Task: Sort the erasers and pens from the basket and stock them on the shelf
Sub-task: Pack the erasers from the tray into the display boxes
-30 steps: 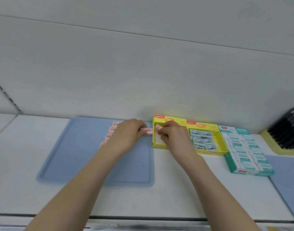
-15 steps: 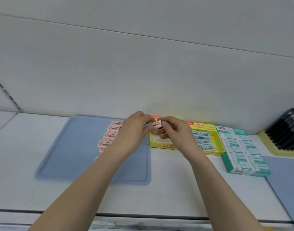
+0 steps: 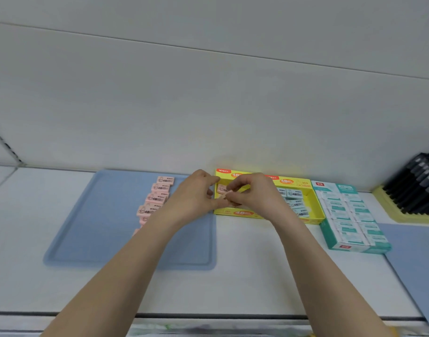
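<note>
The left grip (image 3: 192, 199) and the right grip (image 3: 256, 194) meet fingertip to fingertip. Both appear to pinch one pink eraser (image 3: 227, 194) just above the left end of the yellow box (image 3: 240, 212), which stands at the back of the shelf (image 3: 233, 288).

The hold is a light one on a small block. If either side lets go early, the eraser would likely tip, land askew on the other pink one (image 3: 221, 189) already lying in that end, or drop outside the wall.

The box's right half, at 3 o'clock of the grips, holds pale blue erasers (image 3: 293, 193). Farther at 3 o'clock, a teal box (image 3: 347, 248) is packed with white-and-teal erasers (image 3: 347, 210). At 9 o'clock, a row of pink erasers (image 3: 157, 198) lies on a blue tray (image 3: 99, 215). At 2 o'clock, black pens (image 3: 418, 181) sit in a yellow holder (image 3: 388, 205).
</note>
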`<state>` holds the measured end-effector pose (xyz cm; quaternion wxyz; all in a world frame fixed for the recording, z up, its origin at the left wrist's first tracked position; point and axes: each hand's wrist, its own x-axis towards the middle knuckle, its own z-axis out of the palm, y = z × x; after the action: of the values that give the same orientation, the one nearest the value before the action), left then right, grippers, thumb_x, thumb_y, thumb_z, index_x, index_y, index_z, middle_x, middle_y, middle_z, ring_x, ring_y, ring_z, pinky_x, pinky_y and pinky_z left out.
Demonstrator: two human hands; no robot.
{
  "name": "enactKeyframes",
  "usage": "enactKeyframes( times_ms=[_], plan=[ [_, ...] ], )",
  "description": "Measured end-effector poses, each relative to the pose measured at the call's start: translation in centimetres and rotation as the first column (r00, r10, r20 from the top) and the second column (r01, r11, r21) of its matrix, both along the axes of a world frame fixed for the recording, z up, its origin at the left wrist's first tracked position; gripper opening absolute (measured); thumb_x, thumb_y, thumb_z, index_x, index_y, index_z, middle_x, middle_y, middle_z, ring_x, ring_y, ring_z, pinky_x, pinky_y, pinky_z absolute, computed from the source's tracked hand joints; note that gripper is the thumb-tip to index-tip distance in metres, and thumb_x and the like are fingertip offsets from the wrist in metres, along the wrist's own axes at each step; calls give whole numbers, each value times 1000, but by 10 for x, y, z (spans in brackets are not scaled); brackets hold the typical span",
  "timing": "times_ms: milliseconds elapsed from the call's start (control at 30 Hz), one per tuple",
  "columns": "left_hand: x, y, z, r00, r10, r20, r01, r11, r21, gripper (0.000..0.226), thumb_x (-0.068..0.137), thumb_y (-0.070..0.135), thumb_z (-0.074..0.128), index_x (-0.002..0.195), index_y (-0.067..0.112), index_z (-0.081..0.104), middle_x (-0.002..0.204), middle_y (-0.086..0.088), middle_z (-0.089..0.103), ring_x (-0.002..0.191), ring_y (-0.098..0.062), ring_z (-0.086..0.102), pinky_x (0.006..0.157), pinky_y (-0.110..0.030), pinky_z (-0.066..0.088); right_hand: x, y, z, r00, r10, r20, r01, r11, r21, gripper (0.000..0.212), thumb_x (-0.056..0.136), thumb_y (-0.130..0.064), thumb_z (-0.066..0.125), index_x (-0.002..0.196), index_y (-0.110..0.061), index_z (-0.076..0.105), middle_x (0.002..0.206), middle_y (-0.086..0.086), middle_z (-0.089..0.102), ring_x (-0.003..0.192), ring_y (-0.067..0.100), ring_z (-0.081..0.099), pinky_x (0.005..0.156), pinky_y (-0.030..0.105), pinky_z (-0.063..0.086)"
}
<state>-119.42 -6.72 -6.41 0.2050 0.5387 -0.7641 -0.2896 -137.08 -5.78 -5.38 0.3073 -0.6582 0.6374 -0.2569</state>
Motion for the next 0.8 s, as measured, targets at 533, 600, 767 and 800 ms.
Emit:
enactKeyframes(
  times_ms=[533,600,767,800],
  plan=[
    [8,-6,-5,993,-37,-113,50,992,118,83,71,34,84,143,21,45,123,9,46,96,-3,62,91,-26,52,1,-8,-1,954,44,-297,-57,998,-36,21,71,-28,83,90,-24,74,83,-7,68,73,9,62,65,24,45],
    [9,-6,-7,991,-40,-127,56,991,123,84,71,34,84,144,21,45,123,9,46,97,-3,62,91,-27,52,4,-7,-3,938,73,-338,-83,996,-16,25,70,-28,84,92,-23,74,87,-6,68,79,12,64,70,25,46],
    [9,-5,-10,985,-26,-172,50,989,136,83,71,31,84,143,20,45,124,8,47,98,-4,63,92,-26,51,13,-10,-10,912,47,-408,-92,992,-91,17,75,-25,79,92,-22,75,88,-3,72,85,15,65,67,24,38],
    [9,-5,-10,985,-24,-171,47,990,135,83,71,31,84,143,20,45,124,8,47,98,-4,63,92,-25,51,13,-10,-13,908,43,-417,-96,990,-107,16,76,-26,78,92,-23,75,88,-3,72,85,15,65,66,25,37]
  ],
)
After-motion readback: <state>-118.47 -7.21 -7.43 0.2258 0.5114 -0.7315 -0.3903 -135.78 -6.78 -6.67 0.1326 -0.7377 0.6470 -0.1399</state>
